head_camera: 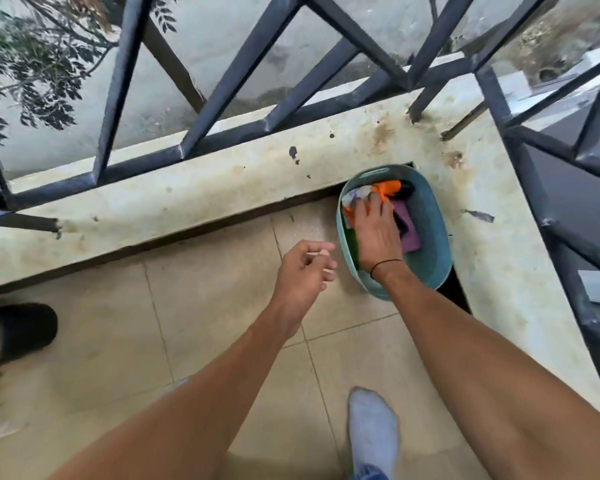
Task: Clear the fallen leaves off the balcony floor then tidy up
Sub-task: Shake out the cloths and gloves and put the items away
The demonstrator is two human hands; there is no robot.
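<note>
A teal plastic basket (433, 237) stands in the balcony's corner on the tiled floor (205, 299). It holds an orange item (388, 188), a purple cloth (411, 233), a pale crumpled piece and something green. My right hand (376, 233) reaches into the basket, its fingers lying over the orange item and the pale piece; whether it grips them is hidden. My left hand (303, 271) hovers just left of the basket, fingers loosely curled and holding nothing. No leaves show on the tiles near the hands.
A stained concrete ledge (187, 195) with a dark metal railing (222, 109) borders the floor at the back and right. A dark shoe (25, 330) sits at the left edge. My socked foot (373, 431) stands on the tiles near the bottom.
</note>
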